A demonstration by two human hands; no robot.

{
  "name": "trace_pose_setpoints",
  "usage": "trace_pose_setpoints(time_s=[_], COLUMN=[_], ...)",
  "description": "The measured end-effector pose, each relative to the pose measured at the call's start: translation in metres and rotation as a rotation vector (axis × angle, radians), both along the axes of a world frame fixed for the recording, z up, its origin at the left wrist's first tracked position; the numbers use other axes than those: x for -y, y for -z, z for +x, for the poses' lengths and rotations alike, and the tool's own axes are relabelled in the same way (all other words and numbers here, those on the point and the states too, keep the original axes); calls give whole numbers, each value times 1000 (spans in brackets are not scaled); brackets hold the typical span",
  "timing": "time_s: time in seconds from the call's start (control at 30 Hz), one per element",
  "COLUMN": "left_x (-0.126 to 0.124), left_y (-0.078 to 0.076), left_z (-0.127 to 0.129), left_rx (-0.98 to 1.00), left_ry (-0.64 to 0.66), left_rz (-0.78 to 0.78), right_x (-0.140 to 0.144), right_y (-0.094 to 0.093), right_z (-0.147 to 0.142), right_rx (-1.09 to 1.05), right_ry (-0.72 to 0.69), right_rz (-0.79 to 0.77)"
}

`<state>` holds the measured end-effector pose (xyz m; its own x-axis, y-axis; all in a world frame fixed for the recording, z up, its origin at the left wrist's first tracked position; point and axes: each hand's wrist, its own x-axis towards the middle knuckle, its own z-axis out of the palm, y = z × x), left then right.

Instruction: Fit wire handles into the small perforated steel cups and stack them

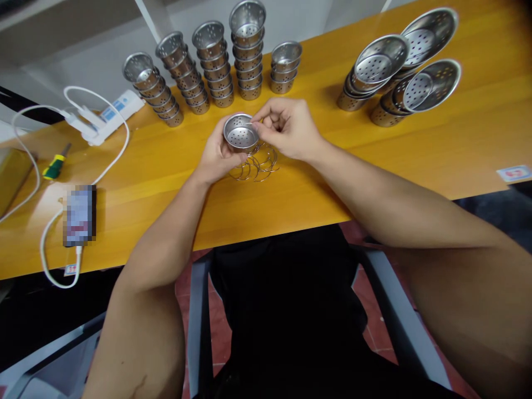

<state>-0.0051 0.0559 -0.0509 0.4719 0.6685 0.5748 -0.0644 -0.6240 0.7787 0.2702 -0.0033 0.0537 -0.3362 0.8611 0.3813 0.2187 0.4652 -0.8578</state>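
Note:
My left hand [216, 155] holds a small perforated steel strainer cup [240, 133] above the yellow wooden table [291, 194]. My right hand [286, 126] pinches a thin wire piece at the cup's right rim. Just below the cup, on the table, lies a small heap of bent wire handles [257, 165], partly hidden by my hands.
Several stacks of small strainer cups [216, 66] stand at the back. Wider strainer baskets [399, 72] lie stacked at the back right. A power strip [103, 119], white cables, a screwdriver [56, 163] and a phone [80, 215] sit at the left. A sticker [514, 173] lies far right.

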Motion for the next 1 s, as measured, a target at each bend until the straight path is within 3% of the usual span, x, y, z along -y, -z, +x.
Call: trace_pose_setpoints(time_s=[0.23, 0.43, 0.73, 1.0], left_x=[-3, 7, 13, 18], left_y=[1, -4, -2, -4], left_z=[2, 5, 10, 11], left_rx=[-74, -112, -162, -252], left_ry=[-120, -165, -59, -121], left_rz=[79, 42, 170, 210], right_x=[3, -2, -13, -14], right_y=[0, -4, 15, 15], right_z=[0, 3, 5, 8], right_rx=[-3, 20, -19, 1], right_ry=[28, 54, -1, -19], right_rz=[8, -5, 49, 33])
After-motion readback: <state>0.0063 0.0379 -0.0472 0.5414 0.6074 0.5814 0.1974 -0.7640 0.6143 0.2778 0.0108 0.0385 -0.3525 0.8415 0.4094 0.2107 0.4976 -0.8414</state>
